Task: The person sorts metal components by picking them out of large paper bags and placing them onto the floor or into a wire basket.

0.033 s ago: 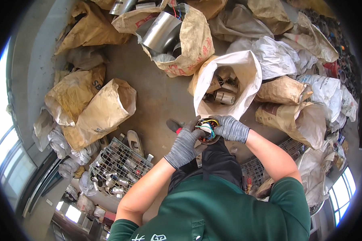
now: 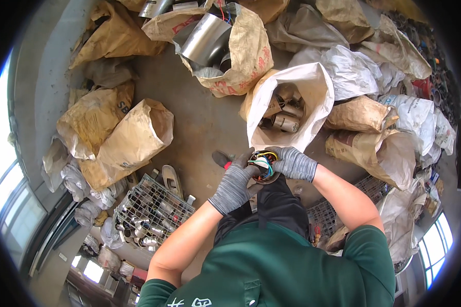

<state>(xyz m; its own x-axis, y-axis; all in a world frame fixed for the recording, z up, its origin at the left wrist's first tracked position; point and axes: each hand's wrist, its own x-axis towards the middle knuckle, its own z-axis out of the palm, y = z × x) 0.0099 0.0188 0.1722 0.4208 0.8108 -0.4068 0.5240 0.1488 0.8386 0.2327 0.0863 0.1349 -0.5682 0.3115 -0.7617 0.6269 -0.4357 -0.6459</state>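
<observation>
Between my gloved hands, in front of my lap, is a round motor stator (image 2: 264,166) with copper-coloured windings and blue, yellow and white wires. My left hand (image 2: 234,184), in a grey knitted glove with dark fingertips, grips its left side. On the right side, my right hand (image 2: 295,163), gloved the same way, closes its fingers on the stator's rim. Just beyond my hands a white-lined sack (image 2: 320,110) gapes open. Metal cylinders (image 2: 286,123) lie inside that sack.
A sack (image 2: 251,56) ahead holds a large shiny metal cylinder (image 2: 206,41). Brown sacks (image 2: 133,135) lie at left, more sacks (image 2: 371,158) at right. Near my left arm stands a wire basket (image 2: 148,204) of small metal parts, beside a sandal (image 2: 172,180).
</observation>
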